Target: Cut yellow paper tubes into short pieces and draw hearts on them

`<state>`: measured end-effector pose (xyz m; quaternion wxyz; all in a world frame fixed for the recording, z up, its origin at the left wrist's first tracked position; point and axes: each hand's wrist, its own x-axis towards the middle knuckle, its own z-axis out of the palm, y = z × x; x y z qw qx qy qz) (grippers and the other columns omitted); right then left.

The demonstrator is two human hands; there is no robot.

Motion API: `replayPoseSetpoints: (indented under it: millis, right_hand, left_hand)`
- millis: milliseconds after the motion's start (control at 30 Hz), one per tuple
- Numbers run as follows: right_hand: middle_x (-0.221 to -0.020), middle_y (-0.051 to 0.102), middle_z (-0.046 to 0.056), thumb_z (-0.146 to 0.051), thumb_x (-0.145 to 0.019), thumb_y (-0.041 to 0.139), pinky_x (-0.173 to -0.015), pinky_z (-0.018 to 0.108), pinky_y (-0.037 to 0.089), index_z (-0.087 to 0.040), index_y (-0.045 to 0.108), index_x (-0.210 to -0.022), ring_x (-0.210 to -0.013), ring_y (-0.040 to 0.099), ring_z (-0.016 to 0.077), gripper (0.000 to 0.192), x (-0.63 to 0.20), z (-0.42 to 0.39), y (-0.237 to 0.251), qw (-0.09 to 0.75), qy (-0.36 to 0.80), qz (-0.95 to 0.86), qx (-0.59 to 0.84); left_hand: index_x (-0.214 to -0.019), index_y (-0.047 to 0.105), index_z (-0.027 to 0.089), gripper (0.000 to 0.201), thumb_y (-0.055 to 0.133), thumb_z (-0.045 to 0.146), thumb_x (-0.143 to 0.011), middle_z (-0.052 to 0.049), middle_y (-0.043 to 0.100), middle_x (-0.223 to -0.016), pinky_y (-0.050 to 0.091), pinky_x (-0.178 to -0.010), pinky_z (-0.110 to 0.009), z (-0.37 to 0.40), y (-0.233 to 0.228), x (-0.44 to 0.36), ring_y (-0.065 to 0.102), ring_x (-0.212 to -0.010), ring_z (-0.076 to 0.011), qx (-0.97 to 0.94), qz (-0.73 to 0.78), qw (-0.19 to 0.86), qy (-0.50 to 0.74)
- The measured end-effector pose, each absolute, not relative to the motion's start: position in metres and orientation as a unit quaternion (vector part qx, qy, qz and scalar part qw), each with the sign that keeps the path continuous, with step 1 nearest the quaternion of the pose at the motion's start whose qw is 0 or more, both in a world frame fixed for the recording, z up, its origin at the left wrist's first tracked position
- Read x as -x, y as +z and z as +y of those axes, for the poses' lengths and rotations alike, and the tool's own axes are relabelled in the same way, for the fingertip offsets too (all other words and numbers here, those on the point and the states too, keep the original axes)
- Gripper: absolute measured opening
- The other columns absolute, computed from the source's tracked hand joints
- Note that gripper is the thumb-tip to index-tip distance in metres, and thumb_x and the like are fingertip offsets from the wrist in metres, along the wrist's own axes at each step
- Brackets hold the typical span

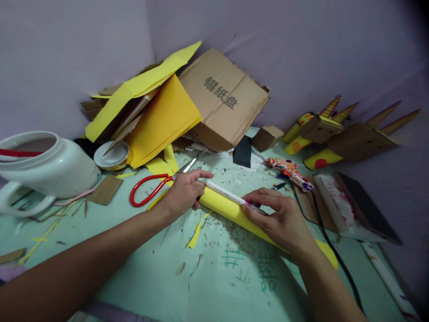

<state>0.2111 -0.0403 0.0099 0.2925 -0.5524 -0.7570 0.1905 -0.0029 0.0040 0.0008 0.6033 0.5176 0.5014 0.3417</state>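
A white marker pen (225, 192) with a pinkish-purple band lies along the top edge of a curled sheet of yellow paper (231, 212). My left hand (186, 190) grips the pen's far-left end, its index finger reaching over it and the thumb underneath. At the other end, the thumb and fingers of my right hand (279, 214) pinch the pen by the coloured band. The paper's right part passes under my right wrist and shows again beyond it. Red-handled scissors (149, 191) lie just left of my left hand, partly covered by it.
A white jug (67, 165) lies at left. Yellow card sheets (164, 120) lean beside a cardboard box (224, 98). A floral-patterned glue gun (290, 172) with a black cord (330, 241) lies at right, before yellow-and-brown cardboard figures (360, 145). Paper scraps (198, 230) litter the green tabletop.
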Motion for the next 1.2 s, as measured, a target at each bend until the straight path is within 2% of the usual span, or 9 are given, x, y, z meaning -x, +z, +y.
replayPoseSetpoints:
  millis: [200, 400, 1200]
  right_hand:
    - [-0.070, 0.067, 0.004, -0.025, -0.079, 0.058, -0.065, 0.032, 0.043, -0.018, 0.071, -0.075, -0.066, 0.058, 0.0187, 0.015, -0.2118, -0.0383, 0.0105, 0.285, 0.188, -0.759, 0.554]
    - [-0.070, 0.067, 0.004, -0.025, -0.077, 0.058, -0.064, 0.032, 0.044, -0.017, 0.071, -0.074, -0.066, 0.059, 0.0188, 0.015, -0.2101, -0.0373, 0.0112, 0.290, 0.198, -0.756, 0.553]
    - [-0.071, 0.068, 0.005, -0.026, -0.078, 0.060, -0.064, 0.032, 0.048, -0.018, 0.070, -0.073, -0.068, 0.062, 0.0200, 0.013, -0.2105, -0.0396, 0.0086, 0.305, 0.189, -0.755, 0.549]
  left_hand:
    - [-0.101, 0.063, 0.015, 0.028, 0.048, 0.020, -0.078, 0.005, 0.047, -0.055, 0.041, -0.038, -0.018, 0.0053, -0.0016, 0.0026, 0.046, -0.042, -0.0078, -0.508, 0.492, 0.613, 0.352]
    - [-0.084, 0.065, 0.014, 0.016, 0.053, 0.023, -0.081, 0.004, 0.056, -0.064, 0.037, -0.036, -0.015, 0.0022, 0.0024, -0.0003, 0.044, -0.040, -0.0038, -0.543, 0.507, 0.574, 0.344]
    - [-0.082, 0.064, 0.014, 0.014, 0.053, 0.022, -0.081, 0.005, 0.053, -0.057, 0.034, -0.036, -0.016, 0.0018, 0.0054, -0.0019, 0.041, -0.038, -0.0046, -0.543, 0.523, 0.566, 0.333]
